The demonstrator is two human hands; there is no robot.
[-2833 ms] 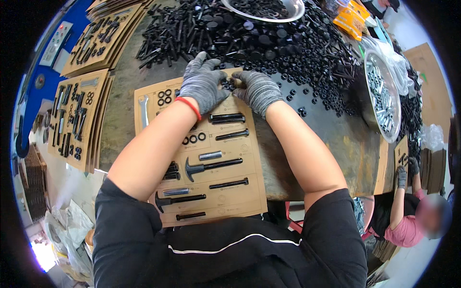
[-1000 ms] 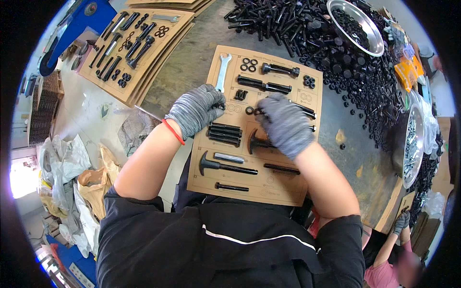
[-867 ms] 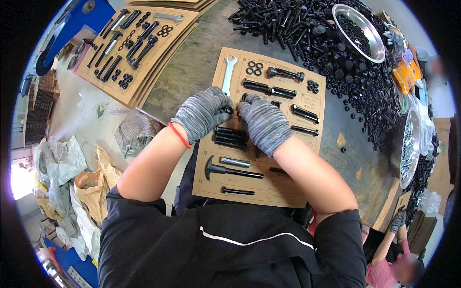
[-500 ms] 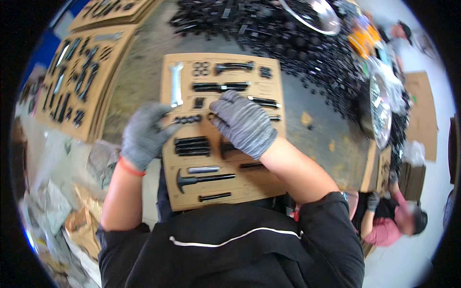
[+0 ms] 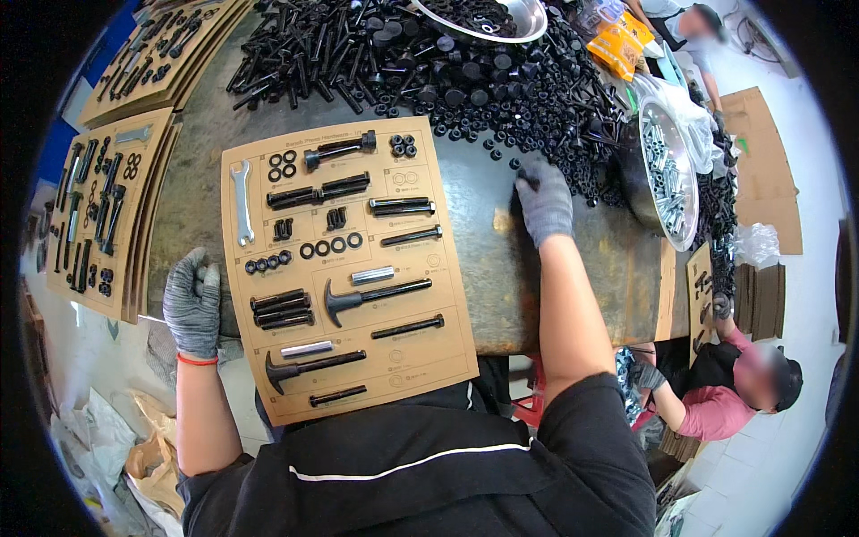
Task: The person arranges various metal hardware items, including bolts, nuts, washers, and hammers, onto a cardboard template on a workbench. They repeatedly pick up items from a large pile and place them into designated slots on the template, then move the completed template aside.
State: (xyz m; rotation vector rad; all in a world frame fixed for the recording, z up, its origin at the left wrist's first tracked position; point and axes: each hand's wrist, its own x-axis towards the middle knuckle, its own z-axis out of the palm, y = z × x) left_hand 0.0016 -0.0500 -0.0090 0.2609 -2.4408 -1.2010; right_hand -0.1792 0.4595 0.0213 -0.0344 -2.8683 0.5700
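A brown cardboard sheet (image 5: 358, 259) lies in front of me at the table's front edge, carrying black hardware in printed compartments. On it are a silver wrench (image 5: 242, 204), a row of black washers (image 5: 331, 245), a row of black nuts (image 5: 268, 262), bolts (image 5: 283, 309), two T-shaped pieces (image 5: 376, 297) and a silver tube (image 5: 372, 275). My grey-gloved left hand (image 5: 191, 302) rests just left of the sheet, loosely bent, thumb apart, nothing visible in it. At the near edge of the loose black nuts (image 5: 501, 134), my gloved right hand (image 5: 544, 204) has its fingers curled together; their contents are hidden.
A heap of black bolts (image 5: 304, 54) covers the far table. Steel bowls (image 5: 667, 228) stand at the back and right, the right one holding silver parts. Filled cardboard sheets (image 5: 107, 206) are stacked at left. A co-worker (image 5: 716, 385) works at lower right.
My right hand has moved from the sheet out to the loose nuts. My left hand has withdrawn to beside the sheet, whose washer row now shows. The view has shifted.
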